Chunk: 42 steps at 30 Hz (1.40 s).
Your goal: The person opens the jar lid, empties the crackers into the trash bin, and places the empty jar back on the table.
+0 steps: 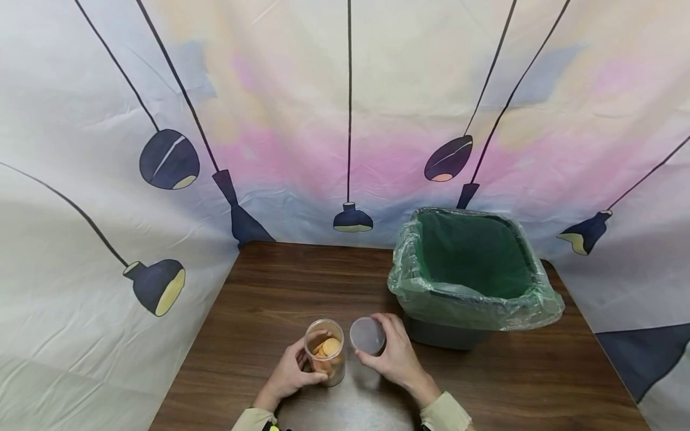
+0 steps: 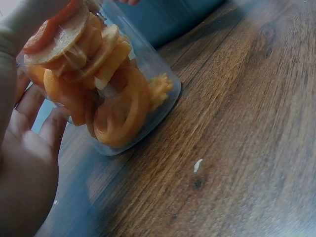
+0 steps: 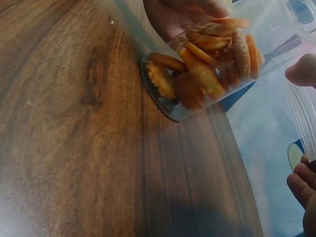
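Observation:
A clear jar with its mouth uncovered stands on the wooden table. Inside it are several orange and yellow cracker-like pieces, some ring-shaped and one with a ridged edge. My left hand grips the jar from its left side, thumb in front and fingers around the back. To the right of the jar, my right hand holds a round, translucent greyish lid by its rim, apart from the jar's mouth. In the right wrist view the lid is only partly visible at the right edge.
A dark bin lined with a green translucent bag stands behind and right of my right hand. The brown wooden table extends around both hands. A small white scrap lies on it. Behind hangs a cloth printed with lamps.

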Each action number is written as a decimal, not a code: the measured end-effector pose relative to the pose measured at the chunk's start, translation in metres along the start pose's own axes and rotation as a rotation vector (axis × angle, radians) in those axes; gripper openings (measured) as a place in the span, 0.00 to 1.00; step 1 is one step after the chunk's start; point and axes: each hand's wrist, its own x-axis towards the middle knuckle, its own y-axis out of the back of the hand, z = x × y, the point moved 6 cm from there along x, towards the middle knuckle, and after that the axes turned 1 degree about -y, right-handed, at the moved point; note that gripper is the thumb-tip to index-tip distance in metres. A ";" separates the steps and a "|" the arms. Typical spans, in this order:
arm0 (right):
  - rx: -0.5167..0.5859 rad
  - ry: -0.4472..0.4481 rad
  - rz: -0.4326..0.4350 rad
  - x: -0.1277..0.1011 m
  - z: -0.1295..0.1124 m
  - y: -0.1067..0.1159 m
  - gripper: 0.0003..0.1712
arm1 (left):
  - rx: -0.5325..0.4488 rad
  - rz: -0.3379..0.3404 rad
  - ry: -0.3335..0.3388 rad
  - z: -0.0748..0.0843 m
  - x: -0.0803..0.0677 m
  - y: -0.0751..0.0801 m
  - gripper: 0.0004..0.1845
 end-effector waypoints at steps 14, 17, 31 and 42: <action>-0.049 -0.042 -0.038 -0.006 0.006 -0.008 0.43 | -0.005 0.000 -0.003 0.005 0.001 -0.001 0.42; -0.052 -0.044 -0.036 -0.007 0.008 -0.009 0.43 | -0.001 0.000 -0.007 0.007 0.001 -0.001 0.42; -0.069 -0.028 -0.010 -0.013 0.020 -0.016 0.42 | 0.010 0.003 0.003 0.004 0.000 0.000 0.42; -0.116 -0.036 -0.037 -0.019 0.028 -0.025 0.41 | -0.012 -0.001 -0.007 0.002 0.000 0.000 0.42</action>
